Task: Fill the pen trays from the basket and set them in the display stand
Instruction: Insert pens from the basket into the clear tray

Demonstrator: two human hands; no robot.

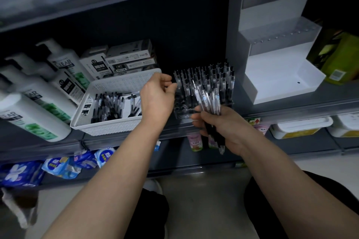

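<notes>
Fingers [197, 117] of the right hand [223, 128] wrap a bundle of pens [207, 101] just before the pen tray [182, 113]. At the tray's left edge the left hand [157, 101] curls; whether it pinches anything is unclear. Left of the tray sits the basket [116, 126], right of it the display stand [275, 75].

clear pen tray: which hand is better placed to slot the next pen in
Probably left: the left hand hovers at the clear plastic pen tray's left edge, near its empty front slots, while the right hand grips a bundle of clear black-ended pens.
</notes>
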